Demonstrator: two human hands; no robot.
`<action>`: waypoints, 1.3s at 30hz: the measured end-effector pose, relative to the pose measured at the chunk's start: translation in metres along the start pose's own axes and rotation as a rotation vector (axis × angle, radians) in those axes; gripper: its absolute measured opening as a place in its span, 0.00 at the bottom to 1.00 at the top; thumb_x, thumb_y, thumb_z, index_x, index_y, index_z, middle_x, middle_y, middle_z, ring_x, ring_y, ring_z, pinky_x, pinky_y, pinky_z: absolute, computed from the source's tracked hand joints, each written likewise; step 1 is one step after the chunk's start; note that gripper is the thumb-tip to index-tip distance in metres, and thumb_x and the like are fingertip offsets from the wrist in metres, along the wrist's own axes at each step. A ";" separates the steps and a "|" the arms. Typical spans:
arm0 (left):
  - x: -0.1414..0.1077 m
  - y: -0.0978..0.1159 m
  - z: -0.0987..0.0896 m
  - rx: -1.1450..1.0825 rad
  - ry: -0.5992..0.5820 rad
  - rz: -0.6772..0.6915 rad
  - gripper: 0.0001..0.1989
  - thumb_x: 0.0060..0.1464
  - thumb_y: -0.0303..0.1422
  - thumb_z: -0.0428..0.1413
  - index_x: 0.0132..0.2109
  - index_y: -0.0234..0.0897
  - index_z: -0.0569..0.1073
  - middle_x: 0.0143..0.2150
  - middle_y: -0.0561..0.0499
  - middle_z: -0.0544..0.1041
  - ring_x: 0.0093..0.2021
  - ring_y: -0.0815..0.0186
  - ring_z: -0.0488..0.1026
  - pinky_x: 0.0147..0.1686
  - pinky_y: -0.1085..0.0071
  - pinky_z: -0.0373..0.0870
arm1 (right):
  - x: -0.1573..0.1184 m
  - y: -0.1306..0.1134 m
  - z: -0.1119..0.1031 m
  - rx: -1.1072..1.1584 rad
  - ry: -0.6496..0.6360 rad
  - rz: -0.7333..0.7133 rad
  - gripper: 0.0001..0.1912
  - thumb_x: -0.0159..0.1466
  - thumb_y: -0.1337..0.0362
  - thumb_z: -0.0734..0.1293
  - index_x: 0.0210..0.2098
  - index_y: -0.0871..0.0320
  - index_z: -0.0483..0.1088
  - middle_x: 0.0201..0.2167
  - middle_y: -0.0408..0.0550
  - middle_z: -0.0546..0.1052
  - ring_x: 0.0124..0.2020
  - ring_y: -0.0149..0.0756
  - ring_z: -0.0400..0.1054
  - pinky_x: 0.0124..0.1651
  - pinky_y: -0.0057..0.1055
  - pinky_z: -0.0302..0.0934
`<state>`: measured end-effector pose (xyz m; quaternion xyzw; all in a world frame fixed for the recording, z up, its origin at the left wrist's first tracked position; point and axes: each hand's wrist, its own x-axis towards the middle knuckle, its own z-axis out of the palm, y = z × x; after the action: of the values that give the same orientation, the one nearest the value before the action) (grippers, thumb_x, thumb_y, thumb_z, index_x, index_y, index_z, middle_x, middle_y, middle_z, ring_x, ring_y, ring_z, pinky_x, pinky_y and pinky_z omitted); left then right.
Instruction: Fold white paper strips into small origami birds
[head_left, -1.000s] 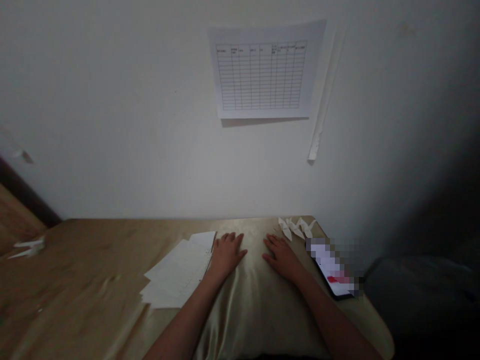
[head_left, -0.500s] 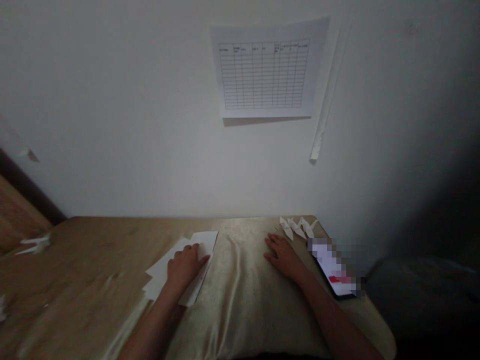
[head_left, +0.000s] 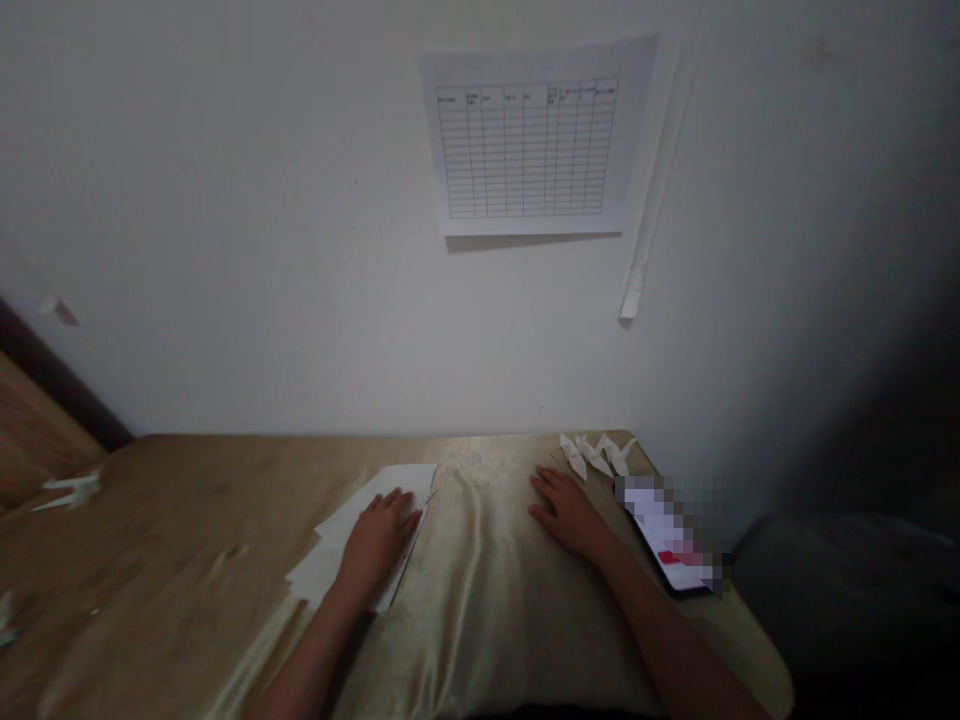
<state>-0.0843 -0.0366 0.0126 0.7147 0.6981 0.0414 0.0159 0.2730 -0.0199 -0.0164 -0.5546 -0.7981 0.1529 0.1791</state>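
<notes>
My left hand (head_left: pixel 377 538) lies flat, fingers apart, on a stack of white paper sheets (head_left: pixel 339 535) left of centre on the table (head_left: pixel 187 520). My right hand (head_left: pixel 568 510) rests palm down on a shiny cream cloth (head_left: pixel 487 590) that covers the table's near middle. Neither hand grips anything. Several small folded white paper shapes (head_left: pixel 596 455) lie just beyond my right hand at the table's far right corner.
A phone (head_left: pixel 667 535) with a lit screen lies at the table's right edge. A printed grid sheet (head_left: pixel 529 140) hangs on the white wall. Scraps of white paper (head_left: pixel 67 490) lie at the far left. Dark space falls away right of the table.
My left hand slid left off the cloth onto the paper stack and has shifted the top sheets slightly. My right hand has stayed in place.
</notes>
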 end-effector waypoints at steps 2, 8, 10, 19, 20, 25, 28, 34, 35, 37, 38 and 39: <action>0.001 0.001 -0.004 -0.011 -0.001 0.031 0.23 0.72 0.36 0.47 0.65 0.33 0.76 0.71 0.38 0.73 0.71 0.50 0.70 0.72 0.56 0.62 | 0.000 0.001 0.000 0.001 0.002 -0.003 0.31 0.72 0.57 0.65 0.71 0.60 0.65 0.76 0.57 0.60 0.77 0.47 0.53 0.79 0.47 0.46; 0.011 0.014 -0.022 -0.146 -0.030 0.045 0.23 0.73 0.34 0.43 0.56 0.36 0.82 0.60 0.41 0.83 0.63 0.53 0.77 0.65 0.60 0.70 | 0.000 0.003 0.000 0.040 0.019 -0.006 0.31 0.70 0.58 0.66 0.70 0.60 0.67 0.75 0.57 0.62 0.77 0.47 0.54 0.79 0.47 0.47; 0.014 0.026 -0.024 -0.196 -0.032 0.077 0.23 0.73 0.37 0.43 0.56 0.36 0.81 0.60 0.42 0.82 0.63 0.53 0.77 0.65 0.59 0.71 | -0.001 0.004 0.000 0.063 0.031 -0.003 0.30 0.70 0.58 0.66 0.69 0.59 0.68 0.75 0.57 0.63 0.76 0.47 0.55 0.78 0.49 0.48; 0.023 0.093 -0.009 -0.298 -0.093 0.373 0.21 0.74 0.39 0.46 0.59 0.43 0.81 0.66 0.47 0.79 0.71 0.54 0.69 0.72 0.53 0.62 | 0.000 0.008 -0.002 0.124 0.122 0.027 0.25 0.73 0.62 0.61 0.68 0.52 0.70 0.71 0.52 0.70 0.73 0.43 0.63 0.76 0.49 0.55; 0.023 0.100 -0.006 -0.308 -0.104 0.392 0.21 0.75 0.40 0.46 0.60 0.44 0.81 0.66 0.48 0.79 0.72 0.54 0.68 0.73 0.51 0.61 | 0.000 0.009 -0.002 0.135 0.139 0.029 0.25 0.73 0.62 0.60 0.68 0.52 0.70 0.71 0.52 0.70 0.72 0.43 0.63 0.76 0.49 0.55; 0.020 0.128 0.011 -0.337 -0.122 0.545 0.21 0.74 0.44 0.48 0.64 0.47 0.78 0.70 0.48 0.75 0.75 0.51 0.64 0.74 0.43 0.56 | 0.003 0.013 -0.002 0.199 0.215 0.021 0.25 0.73 0.64 0.58 0.66 0.52 0.72 0.69 0.52 0.72 0.72 0.43 0.64 0.75 0.51 0.56; 0.016 0.140 0.020 -0.331 -0.166 0.633 0.20 0.74 0.43 0.48 0.63 0.50 0.78 0.74 0.50 0.69 0.77 0.50 0.58 0.75 0.39 0.52 | 0.004 0.014 -0.002 0.208 0.224 0.014 0.24 0.73 0.64 0.59 0.64 0.52 0.74 0.69 0.52 0.72 0.72 0.44 0.64 0.75 0.53 0.57; 0.015 0.143 0.038 -0.416 -0.059 0.660 0.20 0.70 0.31 0.52 0.65 0.44 0.74 0.71 0.44 0.72 0.74 0.56 0.63 0.75 0.47 0.57 | 0.001 0.010 0.006 0.153 0.190 -0.026 0.24 0.71 0.65 0.62 0.64 0.55 0.74 0.68 0.53 0.73 0.72 0.45 0.63 0.76 0.52 0.55; 0.016 0.142 0.040 -0.456 -0.029 0.642 0.19 0.69 0.31 0.54 0.64 0.42 0.75 0.69 0.42 0.73 0.72 0.57 0.67 0.73 0.52 0.63 | 0.001 0.009 0.008 0.139 0.172 -0.035 0.25 0.70 0.66 0.63 0.64 0.56 0.74 0.68 0.54 0.73 0.72 0.45 0.63 0.76 0.52 0.55; 0.017 0.139 0.042 -0.470 0.025 0.589 0.18 0.67 0.33 0.58 0.61 0.40 0.76 0.65 0.40 0.74 0.68 0.56 0.70 0.70 0.55 0.67 | 0.001 0.006 0.008 0.106 0.135 -0.041 0.25 0.69 0.67 0.63 0.64 0.57 0.74 0.68 0.55 0.73 0.72 0.46 0.63 0.76 0.51 0.54; 0.017 0.138 0.042 -0.439 0.044 0.554 0.18 0.66 0.35 0.59 0.61 0.39 0.76 0.65 0.39 0.74 0.67 0.54 0.70 0.70 0.52 0.66 | 0.000 0.005 0.007 0.088 0.123 -0.034 0.24 0.68 0.67 0.64 0.63 0.57 0.75 0.68 0.54 0.74 0.72 0.46 0.63 0.76 0.51 0.55; 0.016 0.137 0.042 -0.389 0.058 0.515 0.20 0.66 0.38 0.59 0.62 0.39 0.75 0.65 0.39 0.73 0.68 0.51 0.68 0.72 0.47 0.62 | 0.000 0.003 0.006 0.067 0.116 -0.023 0.23 0.68 0.67 0.64 0.62 0.57 0.76 0.67 0.54 0.74 0.71 0.46 0.64 0.76 0.50 0.55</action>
<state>0.0565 -0.0224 -0.0173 0.8499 0.4735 0.1970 0.1210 0.2731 -0.0188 -0.0231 -0.5471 -0.7870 0.1454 0.2452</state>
